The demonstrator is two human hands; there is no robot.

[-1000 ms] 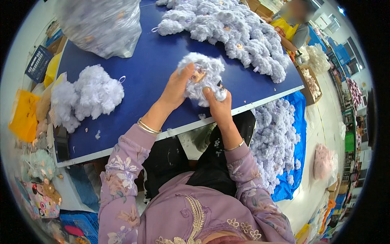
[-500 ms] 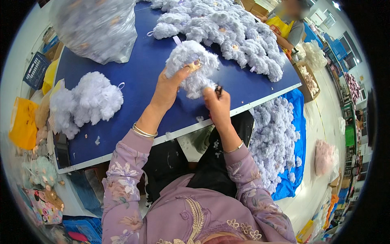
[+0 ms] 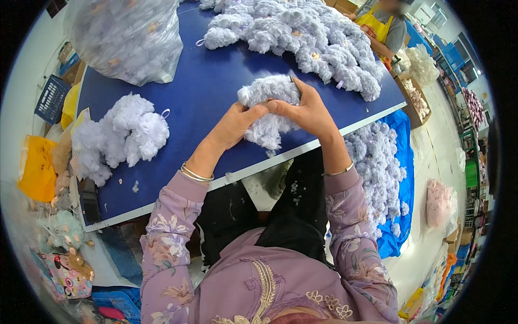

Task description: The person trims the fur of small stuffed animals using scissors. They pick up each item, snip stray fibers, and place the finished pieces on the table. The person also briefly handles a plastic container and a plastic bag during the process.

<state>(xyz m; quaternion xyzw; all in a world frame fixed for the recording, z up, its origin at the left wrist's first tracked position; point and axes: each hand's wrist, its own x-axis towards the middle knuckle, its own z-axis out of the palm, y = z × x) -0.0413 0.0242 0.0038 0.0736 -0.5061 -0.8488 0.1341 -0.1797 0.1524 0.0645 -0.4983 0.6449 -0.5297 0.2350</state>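
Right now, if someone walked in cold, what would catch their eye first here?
Probably the two hands, left hand and right hand, gripping a pale fluffy plush piece over the near edge of the blue table. Next, the long heap of similar fluffy pieces across the table's far side, and the smaller pile to the left. A clear bag of more fluff sits at the far left corner.

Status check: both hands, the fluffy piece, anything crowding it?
Left hand and right hand both gripping the pale fluffy piece above the blue table. Small fluffy pile left, apart. Nothing in the way.
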